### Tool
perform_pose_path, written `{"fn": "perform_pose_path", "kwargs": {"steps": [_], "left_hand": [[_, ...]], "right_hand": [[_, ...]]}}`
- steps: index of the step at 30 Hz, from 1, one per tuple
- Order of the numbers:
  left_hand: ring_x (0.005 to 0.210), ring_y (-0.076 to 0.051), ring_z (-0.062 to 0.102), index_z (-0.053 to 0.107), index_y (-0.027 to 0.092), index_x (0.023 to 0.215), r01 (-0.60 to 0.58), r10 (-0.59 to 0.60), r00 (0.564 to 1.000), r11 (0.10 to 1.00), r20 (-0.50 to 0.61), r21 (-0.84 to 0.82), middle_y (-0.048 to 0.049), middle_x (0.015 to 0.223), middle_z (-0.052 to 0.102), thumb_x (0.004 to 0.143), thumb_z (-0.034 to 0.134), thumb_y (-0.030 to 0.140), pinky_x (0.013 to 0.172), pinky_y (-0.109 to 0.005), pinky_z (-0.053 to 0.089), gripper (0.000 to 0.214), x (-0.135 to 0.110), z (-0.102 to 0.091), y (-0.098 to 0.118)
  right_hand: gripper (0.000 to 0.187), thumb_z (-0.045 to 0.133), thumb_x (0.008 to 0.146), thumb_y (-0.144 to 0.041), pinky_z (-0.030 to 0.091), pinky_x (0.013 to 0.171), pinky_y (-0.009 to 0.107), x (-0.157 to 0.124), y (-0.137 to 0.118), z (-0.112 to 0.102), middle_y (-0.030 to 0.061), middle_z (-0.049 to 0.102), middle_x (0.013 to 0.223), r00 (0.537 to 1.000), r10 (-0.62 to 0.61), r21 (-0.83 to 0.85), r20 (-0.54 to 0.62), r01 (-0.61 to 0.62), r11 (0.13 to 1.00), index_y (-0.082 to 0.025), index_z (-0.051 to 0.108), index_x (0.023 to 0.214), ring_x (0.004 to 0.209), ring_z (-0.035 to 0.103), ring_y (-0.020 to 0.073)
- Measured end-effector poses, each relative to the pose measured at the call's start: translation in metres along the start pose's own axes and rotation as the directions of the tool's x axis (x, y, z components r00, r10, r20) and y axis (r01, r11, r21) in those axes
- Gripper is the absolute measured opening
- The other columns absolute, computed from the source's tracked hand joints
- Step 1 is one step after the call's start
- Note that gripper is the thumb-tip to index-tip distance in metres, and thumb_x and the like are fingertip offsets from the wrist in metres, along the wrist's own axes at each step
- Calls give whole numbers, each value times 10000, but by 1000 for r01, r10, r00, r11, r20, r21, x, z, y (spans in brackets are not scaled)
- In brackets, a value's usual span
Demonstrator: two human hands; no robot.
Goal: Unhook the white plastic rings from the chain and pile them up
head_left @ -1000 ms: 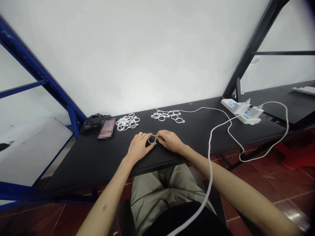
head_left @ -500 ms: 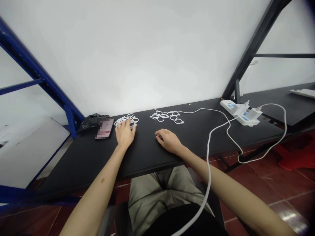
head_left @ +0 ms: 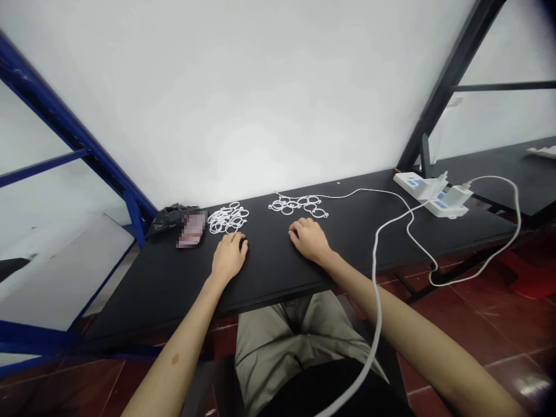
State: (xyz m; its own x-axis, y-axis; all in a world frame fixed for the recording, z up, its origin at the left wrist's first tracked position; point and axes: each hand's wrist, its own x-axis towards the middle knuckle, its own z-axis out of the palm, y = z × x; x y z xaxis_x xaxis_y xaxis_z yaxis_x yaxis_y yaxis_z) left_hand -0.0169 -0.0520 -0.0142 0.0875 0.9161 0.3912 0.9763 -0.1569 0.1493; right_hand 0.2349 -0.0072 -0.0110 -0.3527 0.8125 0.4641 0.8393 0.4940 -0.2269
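L hand [head_left: 228, 256] is being rested palm-down on the black table [head_left: 269, 272], fingers loosely curled, nothing seen gripped; whether anything is tucked under the fingertips can't be told. A pile of white rings [head_left: 227, 218] is lying just beyond it at 12 o'clock, near but apart from the knuckles. R hand [head_left: 309, 238] is being laid flat at 3 o'clock of the L hand, well apart, fingers relaxed w/ nothing grasped. A second group of white rings [head_left: 297, 205], spread out flat, is lying just past its fingertips at 12 o'clock. A blurred phone [head_left: 191, 229] is sitting at 10 o'clock of the L hand, w/ a black bag [head_left: 169, 214] beside it. A white cable [head_left: 377, 243] is being trailed across the table toward a power strip [head_left: 430, 194] at 2 o'clock of the R hand.
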Motion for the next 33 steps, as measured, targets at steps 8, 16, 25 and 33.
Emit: {"fn": "perform_pose_path", "kwargs": {"steps": [8, 16, 25, 33], "left_hand": [[1078, -291, 577, 620, 194, 1056, 15, -15, 1000, 1000, 18, 1, -102, 1127, 668, 951, 417, 267, 933, -432, 476, 240, 1, 0, 1], [1073, -281, 584, 617, 212, 1048, 15, -15, 1000, 1000, 14, 12, -93, 1123, 672, 949, 422, 264, 915, -415, 485, 225, 0, -1, 1], [1053, -283, 580, 623, 187, 1057, 10, -11, 1000, 999, 26, 31, -95, 1114, 672, 952, 415, 266, 907, -419, 481, 246, 0, 0, 2], [1056, -279, 577, 627, 181, 1063, 15, -16, 999, 999, 29, 37, -87, 1113, 676, 955, 424, 264, 924, -408, 471, 244, 1, -1, 3]], "right_hand": [[298, 541, 901, -283, 372, 897, 529, 7, 35, 1, 246, 558, 1151, 932, 319, -121, -174, -341, 932, -76, 613, 1104, 1102, 450, 385], [194, 510, 912, -205, 438, 861, 431, 3, 36, 0, 172, 611, 986, 989, 146, -50, -38, -148, 988, -126, 678, 967, 957, 533, 297], [171, 561, 924, -244, 451, 931, 360, 1, 34, -5, 87, 576, 1145, 988, -153, 160, 35, 145, 976, -241, 722, 983, 1046, 539, 226], [179, 512, 950, -225, 458, 925, 352, 2, 36, -4, 72, 641, 1088, 982, -180, 240, 57, 161, 957, -234, 685, 999, 1015, 585, 213]]}}
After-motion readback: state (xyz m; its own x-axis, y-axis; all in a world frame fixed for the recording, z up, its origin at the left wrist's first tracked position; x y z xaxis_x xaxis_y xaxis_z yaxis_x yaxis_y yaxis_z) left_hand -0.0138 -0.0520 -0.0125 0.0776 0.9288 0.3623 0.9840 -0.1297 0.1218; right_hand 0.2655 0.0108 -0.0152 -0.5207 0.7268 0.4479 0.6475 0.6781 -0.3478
